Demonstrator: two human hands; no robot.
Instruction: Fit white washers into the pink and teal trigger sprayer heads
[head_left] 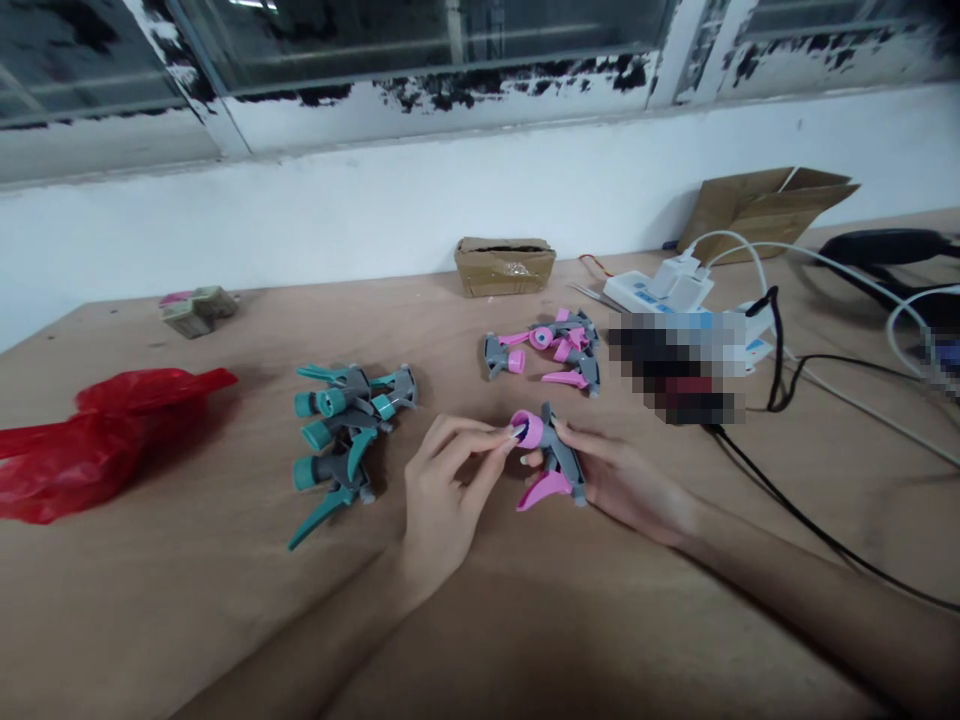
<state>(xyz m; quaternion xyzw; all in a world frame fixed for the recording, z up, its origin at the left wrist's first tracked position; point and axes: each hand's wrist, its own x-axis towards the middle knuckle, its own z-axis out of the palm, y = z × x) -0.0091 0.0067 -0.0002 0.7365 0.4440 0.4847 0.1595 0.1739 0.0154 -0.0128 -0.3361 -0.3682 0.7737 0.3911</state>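
My right hand (616, 478) grips a grey spray-trigger head with a pink lever and pink collar (550, 461), held just above the wooden table (225, 590). My left hand (444, 482) pinches the pink collar at its front end with thumb and fingertips. A pile of grey and teal trigger heads (343, 428) lies to the left of my hands. A smaller pile of grey and pink trigger heads (553, 350) lies beyond them.
A crumpled red plastic bag (97, 435) lies at the far left. A small cardboard box (504, 264) stands by the wall, an open carton (765, 208) at the back right. White power adapters (667, 285) and black and white cables (810, 520) cross the right side.
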